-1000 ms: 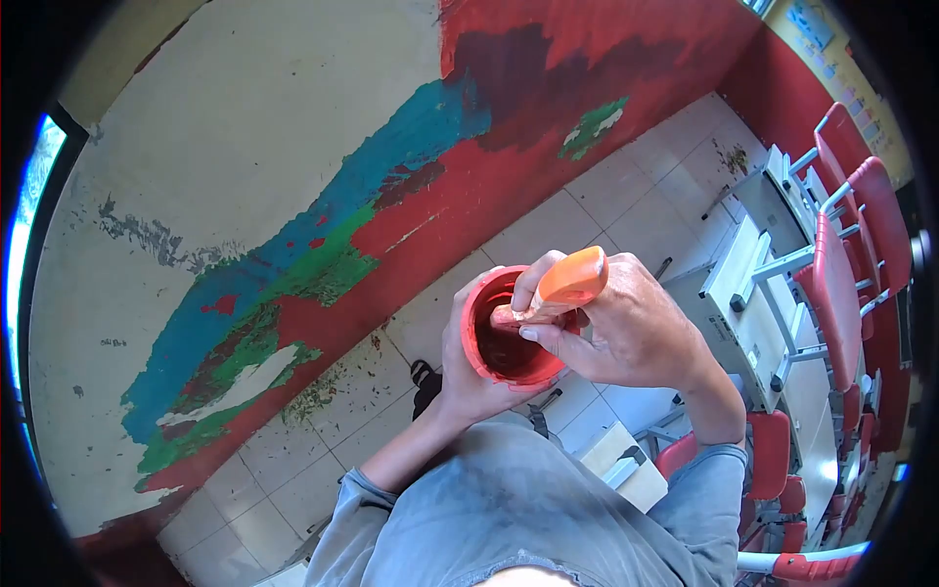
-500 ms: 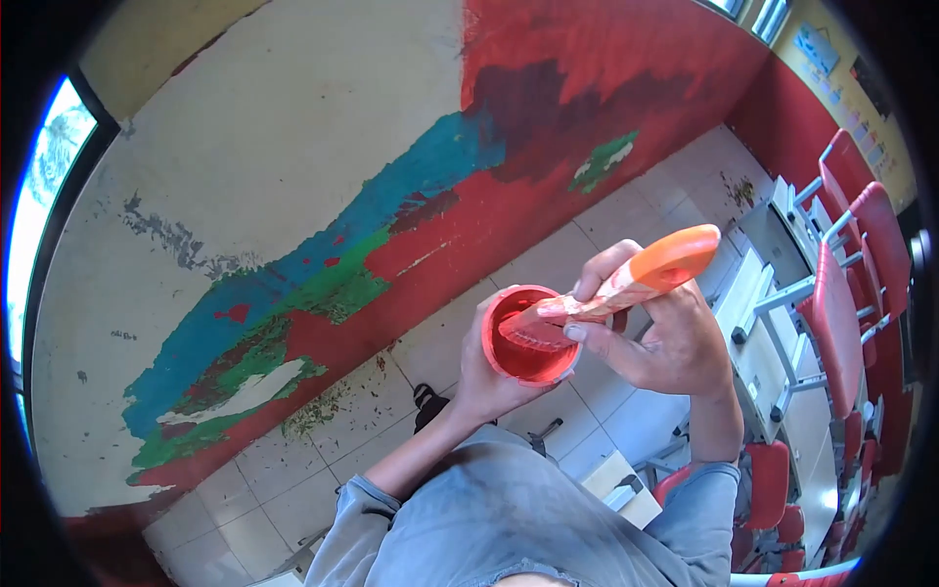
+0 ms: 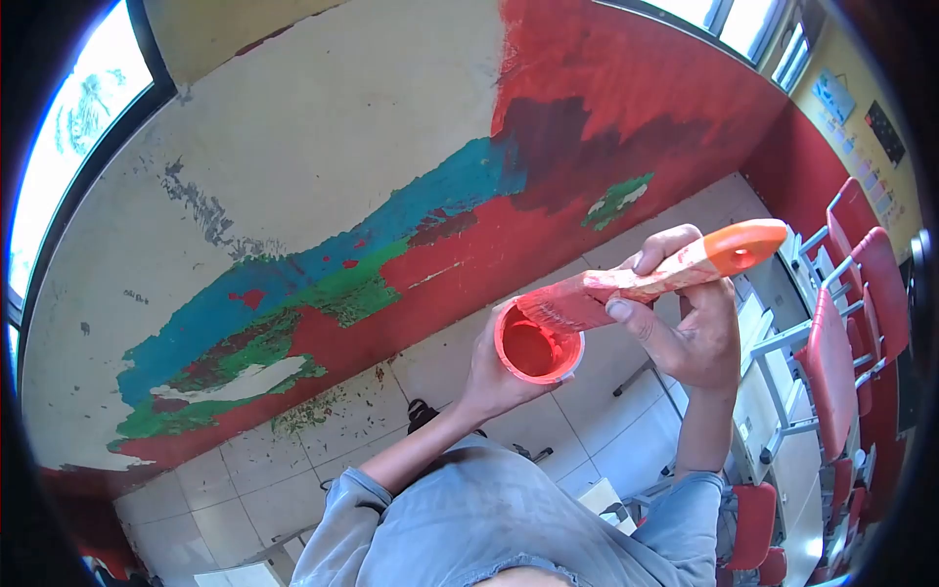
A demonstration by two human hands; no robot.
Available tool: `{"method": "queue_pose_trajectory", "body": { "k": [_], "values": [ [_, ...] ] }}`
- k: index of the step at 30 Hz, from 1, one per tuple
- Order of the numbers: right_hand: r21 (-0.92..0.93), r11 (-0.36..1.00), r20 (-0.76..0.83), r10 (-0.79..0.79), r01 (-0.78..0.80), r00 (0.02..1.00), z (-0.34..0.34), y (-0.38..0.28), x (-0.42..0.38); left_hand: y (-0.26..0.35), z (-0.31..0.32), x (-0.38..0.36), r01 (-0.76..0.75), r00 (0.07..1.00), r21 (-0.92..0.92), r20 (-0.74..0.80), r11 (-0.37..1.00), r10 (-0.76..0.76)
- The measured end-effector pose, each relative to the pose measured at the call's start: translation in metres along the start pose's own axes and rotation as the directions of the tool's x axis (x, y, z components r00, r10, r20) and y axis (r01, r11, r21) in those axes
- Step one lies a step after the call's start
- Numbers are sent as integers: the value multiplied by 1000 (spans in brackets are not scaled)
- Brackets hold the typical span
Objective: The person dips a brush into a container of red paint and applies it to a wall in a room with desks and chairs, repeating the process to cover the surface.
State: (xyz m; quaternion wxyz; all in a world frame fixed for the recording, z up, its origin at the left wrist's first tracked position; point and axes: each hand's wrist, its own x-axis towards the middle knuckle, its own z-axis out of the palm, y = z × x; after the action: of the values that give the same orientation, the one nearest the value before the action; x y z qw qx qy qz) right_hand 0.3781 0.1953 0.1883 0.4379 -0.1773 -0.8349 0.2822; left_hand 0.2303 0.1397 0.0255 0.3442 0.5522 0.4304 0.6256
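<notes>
A grey shirt [image 3: 489, 519] is worn, faded and smudged across the front. Its sleeves [image 3: 337, 514] are seen rolled up, both forearms left bare.

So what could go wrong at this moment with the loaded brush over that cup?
The paintbrush in the right hand has wet red bristles lying across the cup rim, so paint may drip onto the floor tiles or the grey sleeve. The left hand holds the cup tilted, so it might spill.

The left hand [image 3: 494, 377] holds a red cup [image 3: 536, 344]; the right hand [image 3: 690, 323] holds a brush [image 3: 646, 284], bristles at the cup's 12 o'clock rim.
</notes>
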Motion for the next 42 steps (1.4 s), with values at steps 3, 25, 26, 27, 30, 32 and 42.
{"method": "queue_pose_trajectory", "body": {
  "k": [3, 25, 26, 27, 30, 32, 42],
  "values": [
    [15, 999, -21, -40, 41, 999, -2, 4, -3, 1, -1, 0, -3, 1000, -4, -3, 1000, 3],
    [292, 938, -331, -84, 186, 940, -7, -13, -17, -4, -1, -5, 36, 999, -63, -34, 997, -39],
    [344, 923, -356, -39, 170, 934, -3, -10, -23, 0, -2, -5, 40, 999, -43, -33, 998, -41],
    [394, 906, -375, 7, 153, 927, 4, -2, -31, -1, -4, -5, 26, 999, -47, -29, 999, -27],
    [86, 994, -281, -39, 65, 959, 35, 47, -57, -15, -8, -5, -4, 1000, -81, -13, 997, 3],
    [435, 895, -346, 262, -93, 901, 46, 52, -65, -11, -9, -6, 5, 1000, -51, -19, 999, -6],
    [891, 388, -152, 745, -237, 649, 68, 90, -73, -24, -23, 3, 69, 997, -42, -36, 997, -70]
  ]
}}
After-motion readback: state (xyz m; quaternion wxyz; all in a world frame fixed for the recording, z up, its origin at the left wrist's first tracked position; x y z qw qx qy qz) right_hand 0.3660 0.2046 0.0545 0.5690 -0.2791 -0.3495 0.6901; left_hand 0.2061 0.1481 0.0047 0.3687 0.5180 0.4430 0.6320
